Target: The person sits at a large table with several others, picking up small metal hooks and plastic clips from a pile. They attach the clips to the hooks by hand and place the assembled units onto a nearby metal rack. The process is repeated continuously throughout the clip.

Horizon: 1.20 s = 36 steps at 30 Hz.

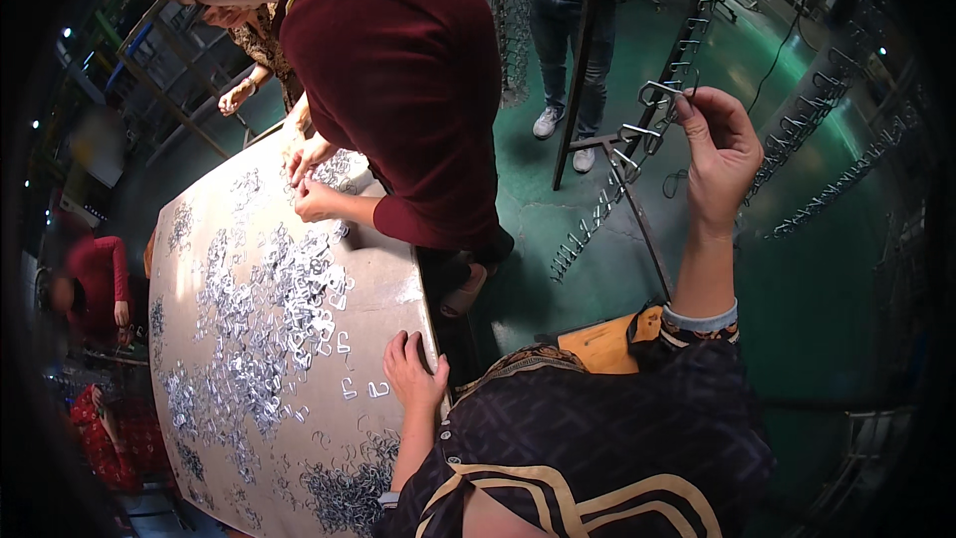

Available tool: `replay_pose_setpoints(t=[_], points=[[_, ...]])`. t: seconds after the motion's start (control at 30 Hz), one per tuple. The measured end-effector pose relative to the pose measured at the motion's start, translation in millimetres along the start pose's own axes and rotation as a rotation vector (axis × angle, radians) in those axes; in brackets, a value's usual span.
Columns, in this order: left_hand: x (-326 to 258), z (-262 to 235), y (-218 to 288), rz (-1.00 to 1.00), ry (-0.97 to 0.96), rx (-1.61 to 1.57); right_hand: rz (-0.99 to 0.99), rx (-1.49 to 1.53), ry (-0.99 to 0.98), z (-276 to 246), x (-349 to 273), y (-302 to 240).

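On the edge of the big round table (pixel 199 239) my left hand (pixel 413 369) lies flat, palm down, fingers spread a little and closed on nothing. Just beside its fingertips sit two loose metal clips (pixel 363 389), small silvery bent pieces lying apart from the main heap of clips (pixel 264 329) that spreads across the brown tabletop. Nearer me, at the table's lower rim, there's a darker tangle of thin wire hooks (pixel 344 488).

Up and to the right, my right hand (pixel 719 154) is raised well clear of the table, arm stretched out. Thumb and fingers are pinched together around a metal clip (pixel 659 93), held right at the top of the hanging rack (pixel 607 189), a slanted bar lined with rows of little hooks. A couple more clips hang on that rack just below the one I'm pinching. Whether my clip is already on a hook or just touching it, I can't tell from here.

Across the table, a person in a dark red top (pixel 398 90) leans over the far side, both of their hands (pixel 314 179) down among the clips there. Green floor (pixel 797 269) underneath, and more hooked racks (pixel 827 169) stand off to the right.
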State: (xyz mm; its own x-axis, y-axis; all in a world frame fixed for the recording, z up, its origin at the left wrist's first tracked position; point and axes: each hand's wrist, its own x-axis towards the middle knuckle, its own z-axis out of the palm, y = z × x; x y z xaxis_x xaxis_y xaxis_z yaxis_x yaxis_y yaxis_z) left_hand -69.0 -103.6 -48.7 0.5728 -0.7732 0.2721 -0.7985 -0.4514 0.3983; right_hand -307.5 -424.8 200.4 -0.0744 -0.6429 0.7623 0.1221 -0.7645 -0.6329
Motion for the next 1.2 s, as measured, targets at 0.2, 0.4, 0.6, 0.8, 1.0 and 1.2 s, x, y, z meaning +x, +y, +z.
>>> replay_pose_setpoints(t=[0.2, 0.4, 0.6, 0.8, 1.0, 1.2], points=[[-0.3, 2.0, 0.2, -0.013, 0.009, -0.008, -0.093, -0.08, 0.133, -35.1, 65.4, -8.7], [0.7, 0.7, 1.9, -0.01, 0.016, -0.035, -0.17, -0.148, 0.313, -78.7, 134.9, -20.6], [-0.6, 4.2, -0.8, 0.002, 0.036, -0.043, -0.223, -0.192, 0.467, -123.7, 199.8, -34.4], [-0.3, -0.6, 0.5, -0.003, 0.029, -0.03, -0.141, -0.167, 0.683, -165.4, 257.5, -40.3], [-0.7, -1.9, 0.8, -0.004, 0.028, -0.023, -0.091, 0.064, 0.556, -196.6, 307.2, -49.9], [-2.7, 1.4, -0.8, -0.001, 0.036, -0.029, -0.057, -0.088, 0.534, -234.6, 366.6, -39.5]])
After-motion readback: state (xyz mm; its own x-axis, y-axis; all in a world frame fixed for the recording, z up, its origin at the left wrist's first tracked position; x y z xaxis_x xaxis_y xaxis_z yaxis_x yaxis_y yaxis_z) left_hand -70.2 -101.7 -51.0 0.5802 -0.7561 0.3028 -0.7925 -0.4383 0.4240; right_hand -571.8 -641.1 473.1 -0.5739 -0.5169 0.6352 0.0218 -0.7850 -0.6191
